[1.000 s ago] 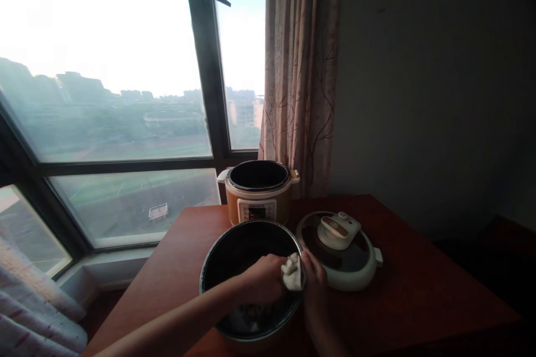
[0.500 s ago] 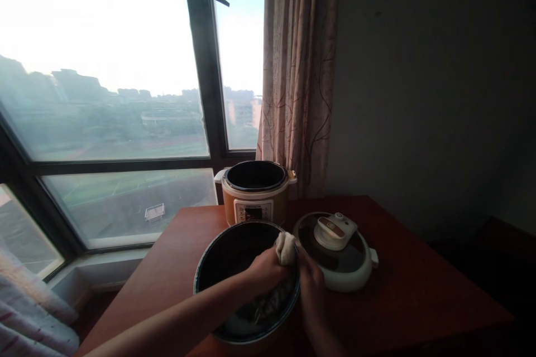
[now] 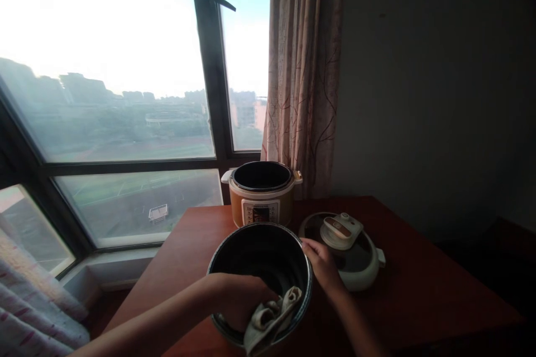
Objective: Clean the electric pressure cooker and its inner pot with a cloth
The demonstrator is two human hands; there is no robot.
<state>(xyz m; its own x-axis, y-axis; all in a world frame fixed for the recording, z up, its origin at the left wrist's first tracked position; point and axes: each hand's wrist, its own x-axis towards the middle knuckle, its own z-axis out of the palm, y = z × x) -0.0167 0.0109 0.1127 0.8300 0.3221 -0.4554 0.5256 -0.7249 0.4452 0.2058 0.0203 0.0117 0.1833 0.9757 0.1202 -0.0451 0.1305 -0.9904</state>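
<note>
Your left hand (image 3: 247, 295) reaches down into the dark inner pot (image 3: 263, 251), closed on a bunched pale cloth (image 3: 270, 323); its fingertips are hidden. The cloth lies at the near side of the pot and laps across the near rim. Your right hand (image 3: 321, 265) grips the pot's rim on the right, with your thumb showing at the edge. The pot is at the near part of the reddish-brown wooden table (image 3: 419, 290), just in front of the electric pressure cooker body (image 3: 260, 197), which has no lid on. Near your right hand, the round cooker lid (image 3: 354, 261) rests handle up
</note>
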